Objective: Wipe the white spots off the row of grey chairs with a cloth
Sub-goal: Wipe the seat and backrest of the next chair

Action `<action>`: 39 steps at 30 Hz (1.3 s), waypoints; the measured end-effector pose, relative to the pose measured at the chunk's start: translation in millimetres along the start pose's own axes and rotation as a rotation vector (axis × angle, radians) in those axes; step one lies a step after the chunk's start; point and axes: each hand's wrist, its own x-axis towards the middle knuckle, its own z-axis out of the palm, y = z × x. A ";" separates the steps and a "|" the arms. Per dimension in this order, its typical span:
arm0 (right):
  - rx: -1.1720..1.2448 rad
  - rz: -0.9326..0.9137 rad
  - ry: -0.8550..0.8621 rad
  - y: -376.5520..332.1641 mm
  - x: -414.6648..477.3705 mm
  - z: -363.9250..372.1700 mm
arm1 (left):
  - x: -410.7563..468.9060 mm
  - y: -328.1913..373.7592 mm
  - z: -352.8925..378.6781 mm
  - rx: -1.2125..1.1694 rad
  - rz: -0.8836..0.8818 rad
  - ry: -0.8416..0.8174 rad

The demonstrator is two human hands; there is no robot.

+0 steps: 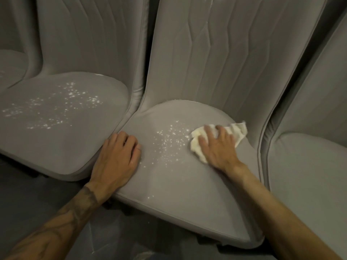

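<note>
The middle grey upholstered chair (178,184) of the row fills the centre of the view, its rounded seat cushion running from a channel-stitched backrest (216,62) at 12 o'clock to the front edge at 6 o'clock. A scatter of small white spots (169,141) lies across the middle of this seat, thinning toward 6 o'clock, with one stray speck near the front edge.

A crumpled cream-white cloth (238,132) sits at about 2 o'clock on the seat, just beside the right side of the spots. The right hand (216,145) lies on top of it, fingers spread apart and pressing it down onto the cushion; the cloth's ends stick out past the fingertips and under the thumb.

The left hand (116,156) rests at 9 o'clock on the same seat, at the edge where it meets the neighbouring chair, fingers loosely bent together and holding nothing. Its forearm carries dark tattoo marks.

The grey chair at 9 o'clock (47,147) has a wider scatter of white spots (62,106) across its seat. Another grey chair (309,166) stands at 3 o'clock. Dark floor (47,194) shows at 7 o'clock below the seats.
</note>
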 end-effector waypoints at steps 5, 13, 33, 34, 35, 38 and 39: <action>0.008 -0.262 0.017 21.1 -24.5 -3.2 | -0.6 -2.3 1.7 -0.004 0.005 0.001; 0.101 -0.030 0.003 -26.4 20.8 4.1 | -2.4 -5.9 5.9 -0.003 0.054 0.033; -0.185 -0.189 -0.049 20.4 30.0 -20.2 | -1.6 -0.8 -0.9 -0.042 -0.010 0.003; -0.170 -0.110 -0.029 22.9 40.0 -21.3 | -1.8 -0.1 -1.4 -0.039 -0.021 0.000; -0.137 -0.054 -0.012 16.7 49.3 -21.5 | -1.4 0.4 -2.1 -0.039 -0.035 -0.004; -0.026 -0.097 -0.034 -32.7 53.4 -7.8 | -1.4 2.2 -2.5 -0.034 -0.056 -0.013; 0.026 -0.174 -0.052 -49.0 47.4 -1.5 | -1.3 1.7 -2.3 -0.032 -0.060 -0.017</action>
